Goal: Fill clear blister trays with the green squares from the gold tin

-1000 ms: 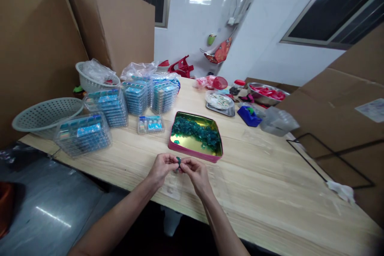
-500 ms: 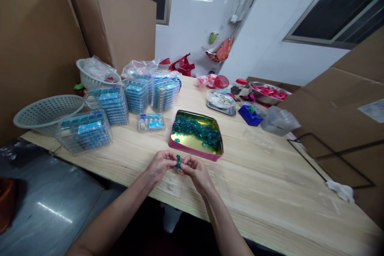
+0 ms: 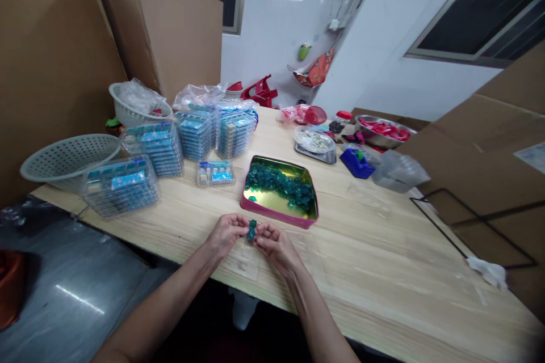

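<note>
Between my two hands, just in front of the tin, is a small teal translucent plastic piece point(image 3: 251, 230); its exact kind is too small to make out. My left hand point(image 3: 229, 233) pinches it from the left with thumb and fingertips. From the other side my right hand point(image 3: 275, 244) closes its fingertips on the piece's right edge. A shallow pink-sided tin point(image 3: 279, 215) with a gold inside lies just beyond, holding a heap of similar teal pieces point(image 3: 283, 182). Beneath my hands a clear plastic sheet or bag point(image 3: 243, 264) rests on the table.
Stacks of clear blister packs point(image 3: 155, 150) and one single pack point(image 3: 216, 173) stand to the left, beside a grey perforated basket point(image 3: 70, 153). Back right are a blue bin point(image 3: 356, 164), a plate on a metal tray point(image 3: 315, 144) and a steel bowl point(image 3: 385, 139). Cardboard point(image 3: 489, 142) borders the right side.
The teal piece has turned slightly between my fingertips, and my right fingers have shifted a little on it. The tin and the packs stay where they were.
</note>
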Available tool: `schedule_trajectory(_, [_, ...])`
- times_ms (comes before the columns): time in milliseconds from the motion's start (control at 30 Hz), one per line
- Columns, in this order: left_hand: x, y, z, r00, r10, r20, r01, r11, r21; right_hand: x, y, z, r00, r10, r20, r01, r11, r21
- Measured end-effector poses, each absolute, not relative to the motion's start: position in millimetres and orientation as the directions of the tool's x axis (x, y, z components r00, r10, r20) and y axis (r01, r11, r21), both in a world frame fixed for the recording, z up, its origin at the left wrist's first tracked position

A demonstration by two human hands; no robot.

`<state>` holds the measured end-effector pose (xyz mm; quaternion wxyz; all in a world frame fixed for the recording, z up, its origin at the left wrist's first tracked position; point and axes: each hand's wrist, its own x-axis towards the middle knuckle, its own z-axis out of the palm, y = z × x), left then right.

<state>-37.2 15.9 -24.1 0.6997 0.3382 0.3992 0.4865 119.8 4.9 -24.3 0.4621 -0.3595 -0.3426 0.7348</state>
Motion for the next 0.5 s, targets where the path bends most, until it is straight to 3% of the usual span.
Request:
schedule_trajectory(133, [-36,15,-25,0.184,0.959,-0.217,-0.306,0.266,0.914,119,7,-26,-0.26,0.944,-0.201,-0.447,-0.302,-0.842])
schedule_trajectory(267, [-38,16,-31,0.154,0.966,-0.21,-0.085,0.224,0.971,119,10,-34,-0.216,0.958,-0.189,-0.384,-0.262,-0.885])
schedule_trajectory(400, [-37,15,-38,0.116,0.973,-0.198,0.219,0.17,0.961,119,12,-49,-0.199,0.97,-0.138,-0.16,-0.171,-0.972])
schedule_trajectory(500, [-34,13,-39,0.086,0.982,-0.166,0.441,0.112,0.89,115,11,-57,-0.146,0.988,-0.043,0.136,-0.023,-0.99])
